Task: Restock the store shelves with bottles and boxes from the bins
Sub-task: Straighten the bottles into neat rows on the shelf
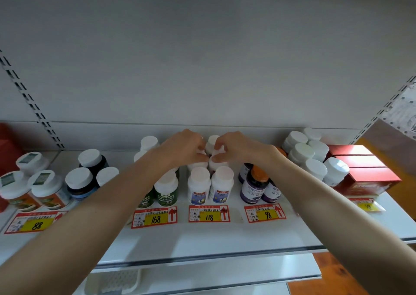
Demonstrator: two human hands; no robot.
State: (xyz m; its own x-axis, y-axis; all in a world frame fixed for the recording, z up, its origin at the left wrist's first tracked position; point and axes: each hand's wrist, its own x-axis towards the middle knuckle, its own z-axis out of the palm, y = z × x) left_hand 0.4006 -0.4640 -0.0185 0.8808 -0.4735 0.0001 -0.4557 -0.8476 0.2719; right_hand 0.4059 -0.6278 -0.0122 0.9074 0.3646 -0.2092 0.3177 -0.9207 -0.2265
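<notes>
Shelf: a white metal shelf board (202, 238) runs across the lower half of the frame, with a second white board (225, 270) just beneath it.
Back wall: a plain pale-grey panel (202, 58) fills the upper half, with a slotted upright (29, 101) at the left edge.
Left hand (182, 148): at mid-frame, its fingers and thumb curl round the left white plastic bottle (198, 160) in the second row.
Right hand (236, 148): just beside the other, it pinches the right white plastic bottle (217, 161) between thumb and fingers.
Front row: blue-labelled white bottles (199, 186) stand just in front of the hands, above a red-and-yellow price tag marked 118 (209, 214).
Neighbours: green-labelled bottles (166, 191) are to the left and a purple bottle with an orange cap (254, 186) is to the right.
Far right: red cardboard boxes (364, 175) sit at the shelf's end.
Lower edge: a white slotted plastic basket (114, 281) shows at lower left and orange-brown floor (337, 274) at lower right.
</notes>
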